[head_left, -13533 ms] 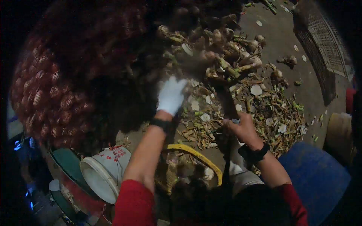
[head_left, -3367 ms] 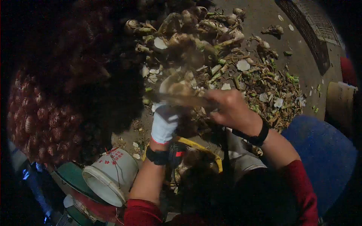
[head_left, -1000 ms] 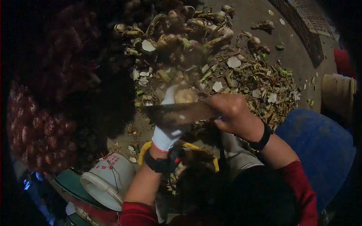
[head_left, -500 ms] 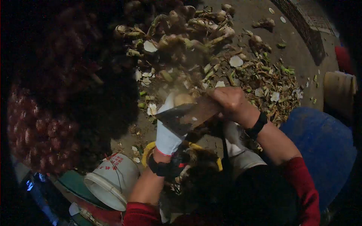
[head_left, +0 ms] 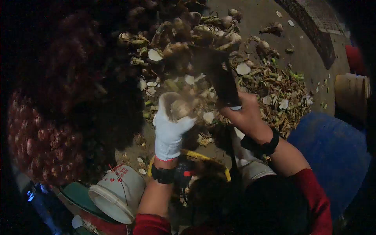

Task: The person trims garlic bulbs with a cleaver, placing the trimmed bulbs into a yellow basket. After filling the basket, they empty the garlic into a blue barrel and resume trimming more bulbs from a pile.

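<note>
- Left of frame: shadow obscures much of a netted sack (head_left: 45, 145).
- Centre: blurred flat knife (head_left: 225, 80), handle wrapped by right hand (head_left: 247, 114).
- Gloved left hand (head_left: 168, 127) cups a rounded bulb (head_left: 181, 109).

Bare grey-brown floor (head_left: 250, 17) in dim light, heavy shadow across the upper left, filled red net sacking (head_left: 43, 145) at left, large blue container (head_left: 333, 152) at lower right.

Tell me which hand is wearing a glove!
The left hand, in a white glove, holding a garlic bulb. The right hand has no glove and grips a knife.
</note>
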`<act>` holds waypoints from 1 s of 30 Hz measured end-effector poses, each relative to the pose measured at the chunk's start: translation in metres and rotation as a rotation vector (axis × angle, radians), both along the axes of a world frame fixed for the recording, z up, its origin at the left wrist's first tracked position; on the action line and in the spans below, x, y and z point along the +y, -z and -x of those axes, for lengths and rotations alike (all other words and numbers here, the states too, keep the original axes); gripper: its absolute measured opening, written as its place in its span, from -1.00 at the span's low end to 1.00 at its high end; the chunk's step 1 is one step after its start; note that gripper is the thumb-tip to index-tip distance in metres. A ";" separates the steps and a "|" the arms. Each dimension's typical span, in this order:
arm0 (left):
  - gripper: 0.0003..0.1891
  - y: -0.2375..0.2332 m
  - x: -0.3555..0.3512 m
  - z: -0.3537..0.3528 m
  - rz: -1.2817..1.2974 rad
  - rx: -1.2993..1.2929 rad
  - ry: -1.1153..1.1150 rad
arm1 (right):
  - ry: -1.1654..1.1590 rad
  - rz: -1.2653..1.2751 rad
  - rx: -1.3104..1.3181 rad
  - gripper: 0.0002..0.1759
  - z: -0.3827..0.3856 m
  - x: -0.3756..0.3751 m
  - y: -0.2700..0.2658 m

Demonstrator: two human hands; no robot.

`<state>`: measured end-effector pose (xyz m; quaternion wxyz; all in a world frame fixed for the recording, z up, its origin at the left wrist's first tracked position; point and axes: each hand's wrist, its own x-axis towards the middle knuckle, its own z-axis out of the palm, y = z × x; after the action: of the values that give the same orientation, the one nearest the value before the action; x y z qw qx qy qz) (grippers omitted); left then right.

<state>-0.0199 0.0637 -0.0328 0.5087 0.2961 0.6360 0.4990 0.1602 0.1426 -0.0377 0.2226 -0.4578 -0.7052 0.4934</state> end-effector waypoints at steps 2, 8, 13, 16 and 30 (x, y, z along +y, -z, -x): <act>-0.47 0.000 0.003 -0.013 -0.166 -0.592 -0.190 | -0.029 0.093 0.019 -0.71 0.003 0.000 0.006; -0.46 -0.005 -0.040 -0.015 -0.126 -0.450 -0.142 | -0.174 0.259 0.065 -0.72 -0.023 -0.022 0.053; -0.68 -0.047 -0.068 0.034 0.169 0.222 0.770 | 0.041 0.329 -0.065 -0.72 -0.024 0.015 0.030; -0.75 -0.052 -0.011 0.050 -0.052 0.648 0.419 | 0.096 0.271 -0.013 -0.75 -0.025 0.018 0.032; -0.43 0.022 0.031 -0.004 0.108 0.800 0.253 | 0.076 0.276 0.014 -0.75 -0.011 0.020 0.018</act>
<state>-0.0155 0.0950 -0.0551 0.2936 0.5151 0.7673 0.2443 0.1708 0.1623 -0.0554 0.1808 -0.5069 -0.6115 0.5801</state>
